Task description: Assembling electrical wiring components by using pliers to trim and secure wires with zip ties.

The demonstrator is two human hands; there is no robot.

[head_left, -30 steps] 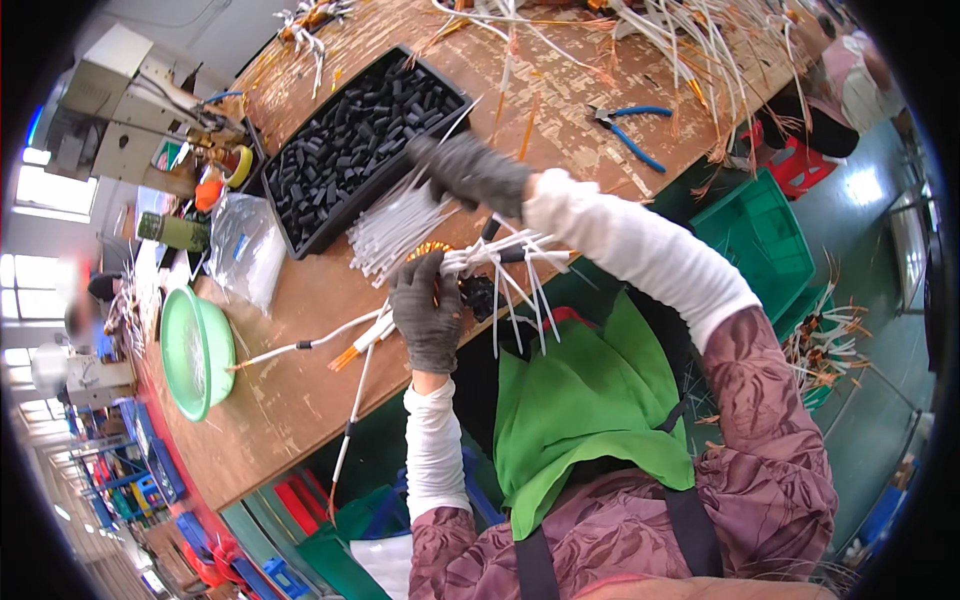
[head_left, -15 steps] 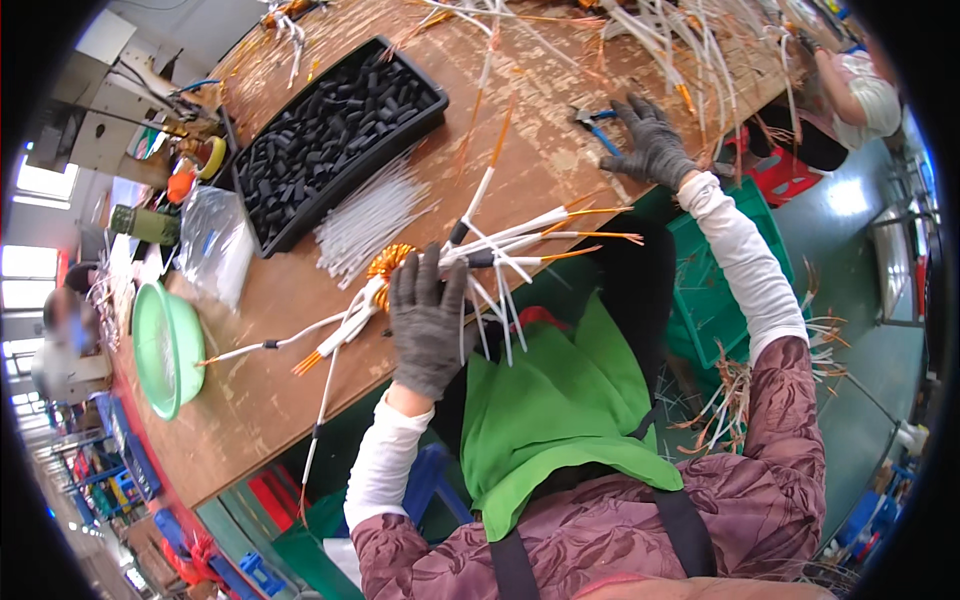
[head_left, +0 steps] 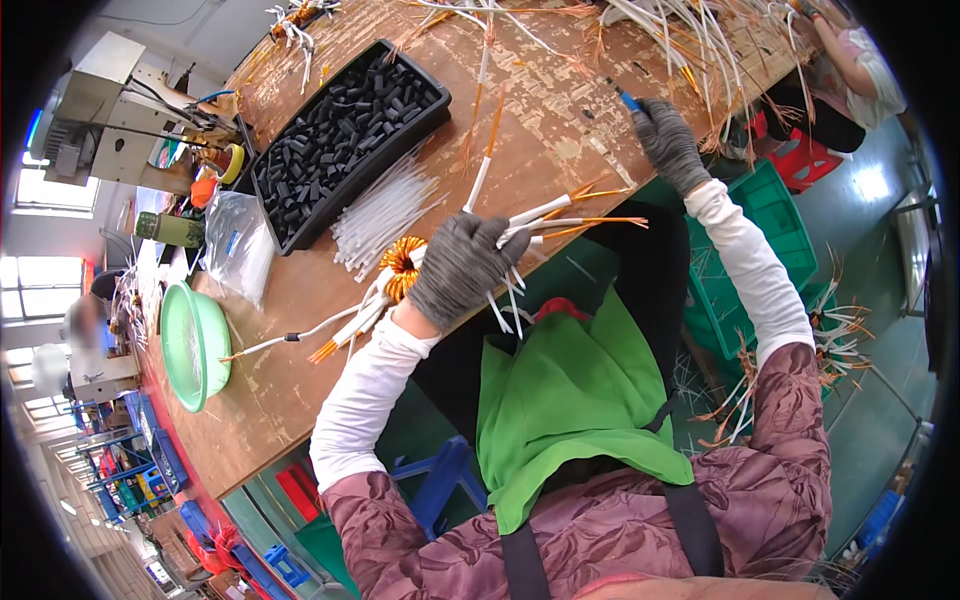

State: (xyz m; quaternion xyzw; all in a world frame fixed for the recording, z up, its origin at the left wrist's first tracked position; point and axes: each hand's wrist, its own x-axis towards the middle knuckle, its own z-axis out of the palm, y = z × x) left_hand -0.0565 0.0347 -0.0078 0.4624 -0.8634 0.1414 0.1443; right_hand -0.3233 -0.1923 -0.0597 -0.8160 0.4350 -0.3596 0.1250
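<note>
A ring coil wound with orange copper wire (head_left: 402, 258) lies by the table's near edge, with white-sleeved leads spreading from it. My left hand (head_left: 462, 268), in a grey glove, is closed round several of these white-sleeved wires (head_left: 540, 212), just right of the ring. Their bare copper ends (head_left: 605, 221) stick out to the right. Cable tie tails hang below the hand. Farther right, my gloved right hand (head_left: 668, 145) is closed on blue-handled cutters (head_left: 629, 101), their jaws pointing away to the upper left. The glove hides most of the handles.
A black tray (head_left: 350, 185) of short black sleeves stands on the table, with loose white cable ties (head_left: 385, 220) beside it. A green basin (head_left: 195, 345) is at the left edge. Wire bundles (head_left: 665, 35) lie at the far side. A green crate (head_left: 750, 250) stands below right; another person (head_left: 850, 70) sits beyond.
My right hand has picked up the cutters that lay on the table. The left hand has shifted right, off the ring and onto the wires, turning its fingers rightward.
</note>
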